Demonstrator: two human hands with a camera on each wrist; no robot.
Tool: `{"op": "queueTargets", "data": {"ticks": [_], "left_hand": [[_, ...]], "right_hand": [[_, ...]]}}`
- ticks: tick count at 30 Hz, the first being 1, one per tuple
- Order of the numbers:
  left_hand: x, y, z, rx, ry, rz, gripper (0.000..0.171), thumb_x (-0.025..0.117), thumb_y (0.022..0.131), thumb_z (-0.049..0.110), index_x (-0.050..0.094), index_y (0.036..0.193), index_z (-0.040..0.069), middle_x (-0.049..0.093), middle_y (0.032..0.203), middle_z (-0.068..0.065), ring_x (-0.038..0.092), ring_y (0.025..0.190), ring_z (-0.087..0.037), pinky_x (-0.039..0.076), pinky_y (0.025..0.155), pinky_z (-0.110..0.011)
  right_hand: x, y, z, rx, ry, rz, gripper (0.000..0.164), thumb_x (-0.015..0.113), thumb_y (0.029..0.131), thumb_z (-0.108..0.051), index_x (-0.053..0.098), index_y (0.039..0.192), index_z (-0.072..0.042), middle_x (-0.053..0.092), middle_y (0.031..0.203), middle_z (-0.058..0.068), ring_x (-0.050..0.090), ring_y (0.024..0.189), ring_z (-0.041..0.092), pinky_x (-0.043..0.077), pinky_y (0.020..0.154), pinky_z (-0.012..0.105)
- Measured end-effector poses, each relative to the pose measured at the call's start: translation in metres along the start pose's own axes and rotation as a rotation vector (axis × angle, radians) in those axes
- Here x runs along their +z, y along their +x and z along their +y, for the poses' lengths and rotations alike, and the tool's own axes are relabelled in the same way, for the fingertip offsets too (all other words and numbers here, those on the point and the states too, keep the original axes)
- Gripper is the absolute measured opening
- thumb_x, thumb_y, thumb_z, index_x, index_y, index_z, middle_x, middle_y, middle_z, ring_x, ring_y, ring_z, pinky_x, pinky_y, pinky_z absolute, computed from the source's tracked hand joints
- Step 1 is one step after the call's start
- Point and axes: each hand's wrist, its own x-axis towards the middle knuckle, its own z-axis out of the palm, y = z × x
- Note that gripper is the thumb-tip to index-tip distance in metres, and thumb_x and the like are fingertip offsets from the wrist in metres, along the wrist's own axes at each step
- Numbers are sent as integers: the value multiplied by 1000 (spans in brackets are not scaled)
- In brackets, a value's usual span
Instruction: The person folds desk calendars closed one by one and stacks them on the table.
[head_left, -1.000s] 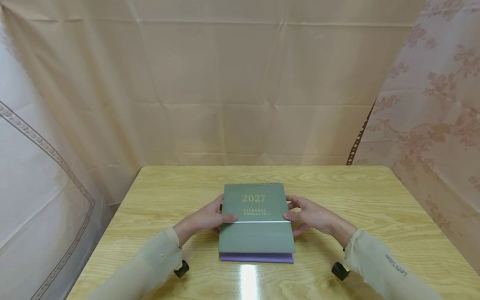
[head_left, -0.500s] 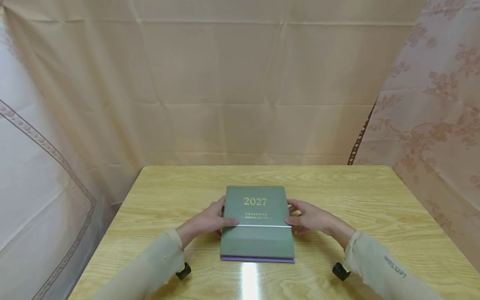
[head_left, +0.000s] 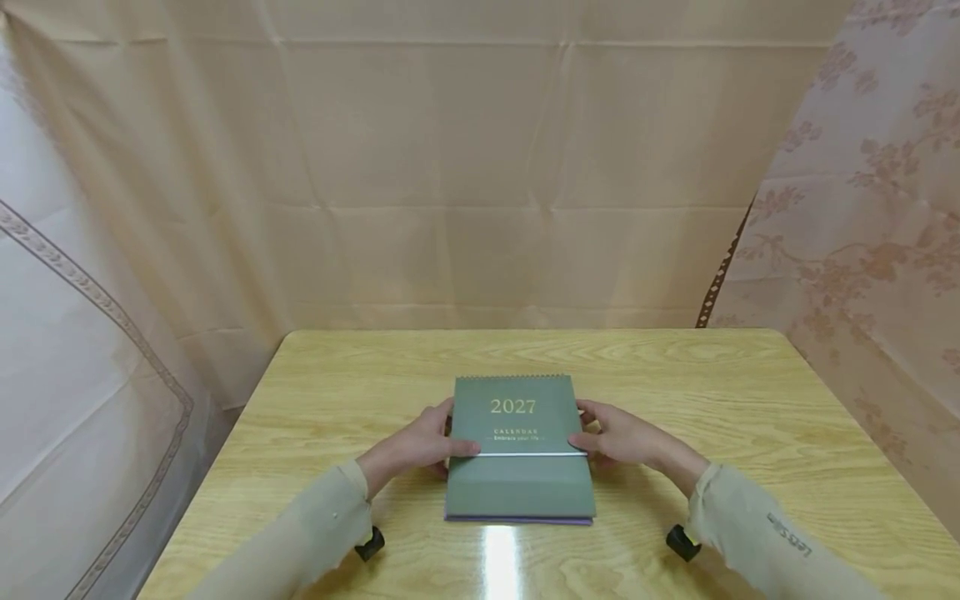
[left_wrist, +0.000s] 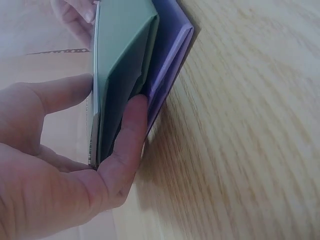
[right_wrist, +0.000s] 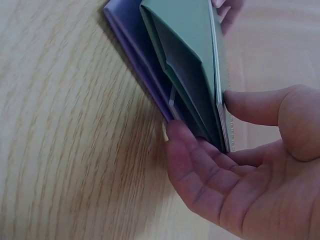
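A green desk calendar (head_left: 517, 487) with gold "2027" lettering and a spiral binding along its far edge lies over a purple one. Of the purple calendar (left_wrist: 172, 45), only a thin strip shows at the near edge in the head view. My left hand (head_left: 423, 437) grips the green calendar's left side, thumb on the top face and fingers below. On the opposite side my right hand (head_left: 618, 433) grips it the same way, its thumb near the silvery line across the cover. Both wrist views show the green stand's folded panels gaping at the side, above the purple calendar.
The calendars are over a wood-grain table (head_left: 345, 375). Behind it hangs a beige cloth (head_left: 480, 183), with a floral cloth (head_left: 870, 208) to the right and a white cloth (head_left: 67, 358) to the left. Light glares off the table's front.
Both hands have brought the green calendar slightly nearer and lower over the purple one. Less of the purple strip shows at the near edge than a second ago.
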Motion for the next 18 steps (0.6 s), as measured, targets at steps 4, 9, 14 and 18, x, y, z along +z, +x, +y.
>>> {"op": "queueTargets", "data": {"ticks": [4, 9, 14, 18], "left_hand": [[1, 2, 0, -6, -7, -10, 65, 76, 91, 10, 40, 144, 0, 62, 111, -19, 69, 86, -29, 61, 60, -46], [1, 3, -1, -12, -13, -19, 63, 75, 91, 6, 42, 145, 0, 62, 114, -18, 68, 92, -29, 61, 63, -46], [-1, 3, -3, -18, -13, -21, 63, 73, 93, 7, 42, 147, 2, 59, 117, -18, 66, 95, -29, 61, 65, -46], [-4, 3, -3, -41, -37, -15, 63, 73, 95, 9, 41, 149, 4, 55, 118, -19, 65, 95, -28, 61, 68, -46]], "right_hand": [[1, 1, 2, -24, -99, 26, 58, 67, 99, -13, 41, 147, 8, 60, 112, 15, 60, 77, 21, 53, 63, 37], [3, 2, 4, -39, -178, 19, 54, 67, 100, -15, 45, 143, 9, 64, 103, 11, 62, 73, 22, 51, 59, 34], [3, 2, 2, -54, -221, 7, 51, 66, 100, -15, 46, 142, 8, 65, 92, 8, 60, 63, 21, 47, 49, 31], [4, 2, -2, -55, -240, -4, 46, 65, 101, -15, 49, 140, 4, 63, 79, 8, 50, 49, 18, 39, 43, 29]]}}
